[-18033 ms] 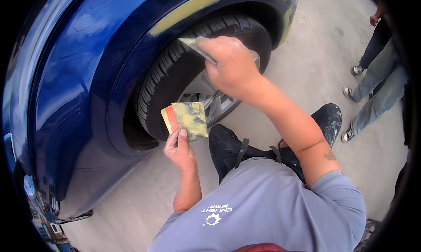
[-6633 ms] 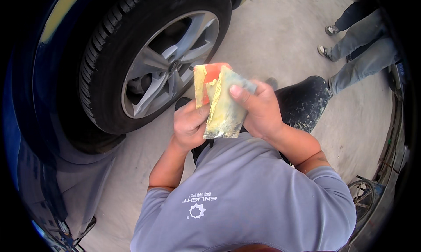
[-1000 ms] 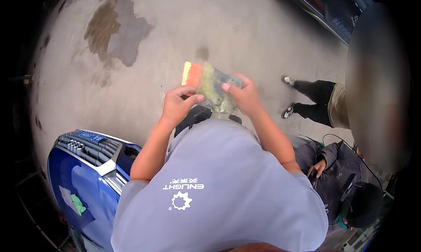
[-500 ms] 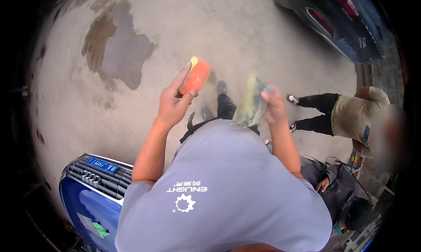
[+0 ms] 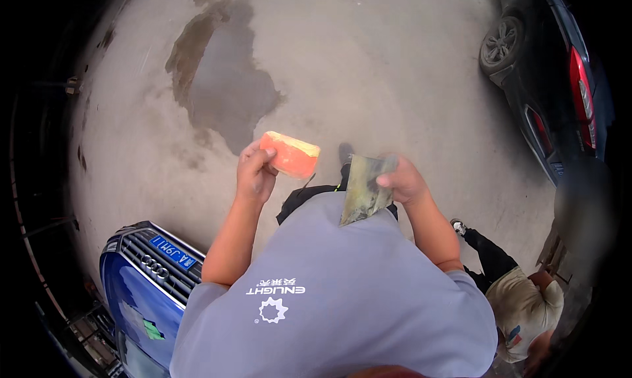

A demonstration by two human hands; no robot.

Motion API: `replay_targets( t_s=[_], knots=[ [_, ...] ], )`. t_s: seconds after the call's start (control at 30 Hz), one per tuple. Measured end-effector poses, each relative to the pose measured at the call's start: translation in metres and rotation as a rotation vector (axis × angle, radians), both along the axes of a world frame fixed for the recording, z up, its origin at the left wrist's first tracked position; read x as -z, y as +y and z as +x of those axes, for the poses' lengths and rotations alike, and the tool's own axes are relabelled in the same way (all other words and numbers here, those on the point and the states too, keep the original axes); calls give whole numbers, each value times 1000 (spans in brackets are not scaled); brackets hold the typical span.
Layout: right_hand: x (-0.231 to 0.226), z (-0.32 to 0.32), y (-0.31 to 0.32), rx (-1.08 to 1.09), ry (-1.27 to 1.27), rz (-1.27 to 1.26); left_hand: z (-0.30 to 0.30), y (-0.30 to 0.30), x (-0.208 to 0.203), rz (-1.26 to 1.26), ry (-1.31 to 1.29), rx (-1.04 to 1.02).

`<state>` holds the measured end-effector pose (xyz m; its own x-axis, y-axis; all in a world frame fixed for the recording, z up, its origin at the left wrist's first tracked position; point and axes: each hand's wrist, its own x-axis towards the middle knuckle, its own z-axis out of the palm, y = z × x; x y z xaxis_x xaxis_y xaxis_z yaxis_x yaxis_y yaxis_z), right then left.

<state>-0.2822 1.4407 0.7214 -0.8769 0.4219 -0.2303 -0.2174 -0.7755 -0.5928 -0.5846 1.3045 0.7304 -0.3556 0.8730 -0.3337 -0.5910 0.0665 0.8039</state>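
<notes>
My left hand point(image 5: 255, 169) is closed on a flat orange rectangular piece point(image 5: 294, 158), thumb across its near face. Pale yellow residue runs along the piece's upper edge. To the right, my right hand point(image 5: 403, 179) pinches a thin, roughly square sheet point(image 5: 364, 188), dull yellow-green with dark smears. The sheet hangs tilted in front of my shirt, its lower corner close to the cloth. A gap separates the two things. The fingers behind each of them are partly hidden.
A blue car point(image 5: 141, 282) stands at the lower left, its grille towards me. At the upper right is a dark car point(image 5: 526, 69). Another person in a tan shirt point(image 5: 523, 309) is at the lower right. A dark wet patch point(image 5: 230, 75) marks the concrete floor point(image 5: 368, 62).
My view has turned, shifting both cars and the other person. The orange piece has tipped from upright to nearly level. My right hand holds the sheet nearer to it and flatter to view.
</notes>
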Motion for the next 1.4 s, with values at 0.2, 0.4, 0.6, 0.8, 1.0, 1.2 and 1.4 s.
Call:
replay_targets(
  t_s=[0.2,0.4,0.6,0.8,1.0,1.2,1.4],
  knots=[
    [-63,-114,122,39,-253,411,-49,76,-50,109,-333,-321],
    [-90,-250,176,63,-507,1247,-145,138,-58,319,-248,-375],
    [-84,-390,206,241,-266,1927,-265,211,-58,372,-144,-410],
    [-111,-510,249,325,-178,2219,-361,277,-88,436,-7,-351],
    [-120,-575,313,424,-208,2239,-417,346,-99,591,30,-123],
    [-106,-627,393,414,-143,2196,-470,452,-95,501,31,-196],
    [-109,-680,509,436,-5,2114,-521,574,-96,391,521,-184]
  ],
)
